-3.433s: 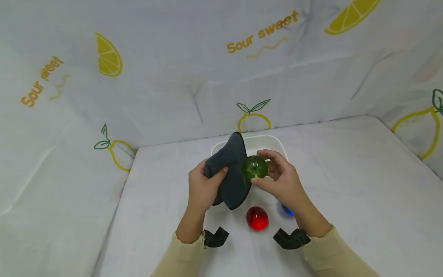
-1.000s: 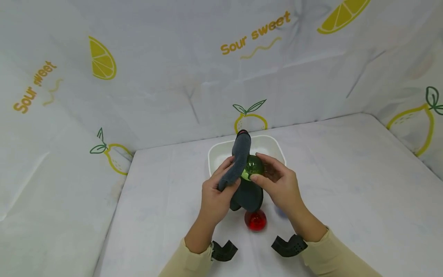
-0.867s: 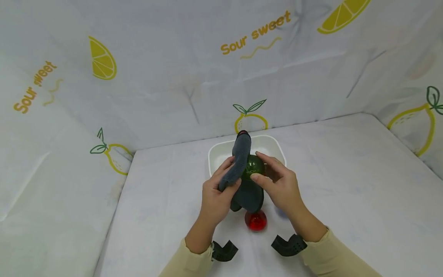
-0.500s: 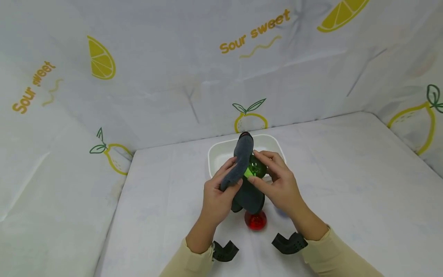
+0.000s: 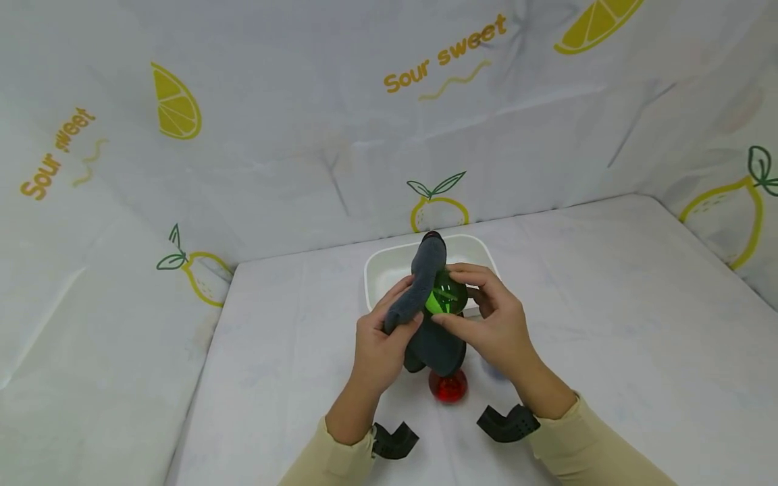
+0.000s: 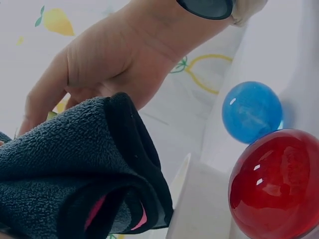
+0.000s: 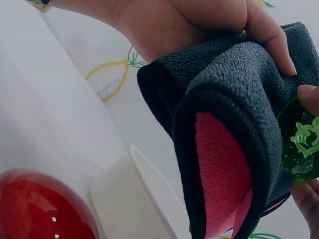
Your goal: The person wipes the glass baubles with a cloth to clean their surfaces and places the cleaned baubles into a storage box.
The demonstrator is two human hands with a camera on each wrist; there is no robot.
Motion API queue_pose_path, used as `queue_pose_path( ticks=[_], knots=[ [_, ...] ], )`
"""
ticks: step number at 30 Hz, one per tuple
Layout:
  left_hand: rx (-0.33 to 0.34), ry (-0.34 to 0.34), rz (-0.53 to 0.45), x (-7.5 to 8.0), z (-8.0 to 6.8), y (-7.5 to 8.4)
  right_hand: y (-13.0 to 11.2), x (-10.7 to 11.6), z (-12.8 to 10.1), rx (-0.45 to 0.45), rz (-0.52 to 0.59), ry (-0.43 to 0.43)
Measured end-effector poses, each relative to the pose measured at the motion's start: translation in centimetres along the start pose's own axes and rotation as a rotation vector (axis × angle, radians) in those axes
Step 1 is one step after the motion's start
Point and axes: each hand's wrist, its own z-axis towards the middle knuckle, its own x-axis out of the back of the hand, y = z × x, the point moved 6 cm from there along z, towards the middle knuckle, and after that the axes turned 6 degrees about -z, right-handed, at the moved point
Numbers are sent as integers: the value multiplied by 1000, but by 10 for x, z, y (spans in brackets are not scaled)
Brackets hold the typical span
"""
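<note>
My left hand [image 5: 383, 341] grips a folded dark grey cloth [image 5: 434, 344] with black edging, held above the table. Its pink underside [image 7: 222, 169] shows in the right wrist view. With thumb and fingers, my right hand [image 5: 498, 320] pinches a see-through green ball [image 5: 452, 295] against the cloth's right side. A light green leafy pattern shows on the ball in the right wrist view. The left wrist view has the cloth [image 6: 60, 144] in front, hiding most of the ball.
A white tub [image 5: 379, 266] stands behind the hands. On the table, a red ball [image 5: 448, 388] lies below the cloth, partly covered by it. A blue ball [image 6: 252, 112] lies close by, mostly behind my right wrist in the head view.
Since the earliest frame, my left hand has moved right, bringing the cloth round the ball's left side. In the last second the ball has turned within my right fingers, and its light green pattern has shifted.
</note>
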Motion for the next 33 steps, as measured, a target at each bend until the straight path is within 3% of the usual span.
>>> queue_pose_path(
  ticks=[8, 11, 17, 22, 28, 33],
  knots=[
    [-13, -21, -23, -2, -1, 2, 4, -1, 0, -6, 2, -35],
    [-13, -21, -13, -2, -1, 2, 7, -2, 1, -48, -6, -43],
    [-4, -8, 1, 0, 0, 1, 12, 0, 3, -129, 112, -27],
    [25, 6, -7, 3, 1, -2, 5, -2, 2, -23, 49, -75],
    [102, 16, -94, 4, 2, -7, -3, -2, 2, 160, -72, -74],
    [88, 28, -94, 3, 2, -5, -1, 1, 4, 139, -80, -41]
  ],
)
